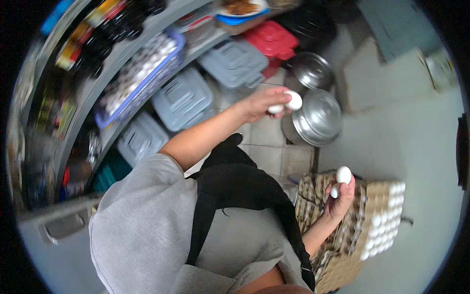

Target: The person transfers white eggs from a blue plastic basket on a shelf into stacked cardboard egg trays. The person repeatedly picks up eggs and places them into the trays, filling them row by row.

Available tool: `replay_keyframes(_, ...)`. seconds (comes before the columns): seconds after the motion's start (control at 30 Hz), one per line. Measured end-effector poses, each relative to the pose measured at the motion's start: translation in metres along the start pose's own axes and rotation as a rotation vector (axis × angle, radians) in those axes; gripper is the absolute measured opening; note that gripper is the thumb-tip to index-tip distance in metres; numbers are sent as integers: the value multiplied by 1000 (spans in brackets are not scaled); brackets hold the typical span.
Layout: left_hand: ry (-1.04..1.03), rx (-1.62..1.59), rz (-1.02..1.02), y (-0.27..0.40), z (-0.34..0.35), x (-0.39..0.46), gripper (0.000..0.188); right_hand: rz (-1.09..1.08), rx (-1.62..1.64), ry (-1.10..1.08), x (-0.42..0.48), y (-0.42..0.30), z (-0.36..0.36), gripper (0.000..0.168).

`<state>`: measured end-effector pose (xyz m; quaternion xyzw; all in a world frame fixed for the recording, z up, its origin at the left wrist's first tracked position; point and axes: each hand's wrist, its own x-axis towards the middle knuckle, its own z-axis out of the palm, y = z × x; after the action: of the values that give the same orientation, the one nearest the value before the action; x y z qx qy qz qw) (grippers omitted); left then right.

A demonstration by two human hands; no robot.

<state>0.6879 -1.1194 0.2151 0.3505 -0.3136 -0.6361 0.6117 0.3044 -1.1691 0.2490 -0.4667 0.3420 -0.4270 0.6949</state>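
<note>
My left hand (262, 104) reaches forward over the tiled floor and holds two white eggs. One egg (293, 100) sticks out past the fingertips, and a second egg (275, 108) sits lower against the palm. To the right, my right hand (343, 200) also grips two eggs, an upper egg (343, 175) and a partly covered lower egg (334, 190). It is raised beside a tall stack of cardboard egg trays (330, 235). White eggs (383, 226) fill part of the tray at the stack's right side.
Grey shelving (216, 38) on the left carries a blue basket (137, 106) of white, egg-like things and dark bottles (99, 40). Below are grey lidded bins (183, 97) and a red bin (271, 38). Two lidded metal pots (317, 117) stand on the floor ahead.
</note>
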Motion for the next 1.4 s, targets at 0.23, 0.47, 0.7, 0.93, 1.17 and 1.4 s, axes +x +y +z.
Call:
replay_keyframes(0.23,1056,942,407,115,-147,-136,44,164,-80,-284,76,40,92,51)
replay_keyframes(0.47,1594,1137,102,142,-272,-241,72,258,-161,-369,112,76,140,44)
replay_keyframes(0.7,1815,1602,2,165,-440,-309,70,393,-260,-324,127,102,168,44)
replay_keyframes(0.93,1743,1589,-443,183,-536,-331,61,525,-412,-233,143,109,204,36)
replay_keyframes(1.17,1638,1474,-649,186,-569,-316,52,541,-432,-230,161,109,220,37)
replay_keyframes(1.4,1621,1444,-519,182,-510,-332,44,499,-355,-280,161,100,211,37)
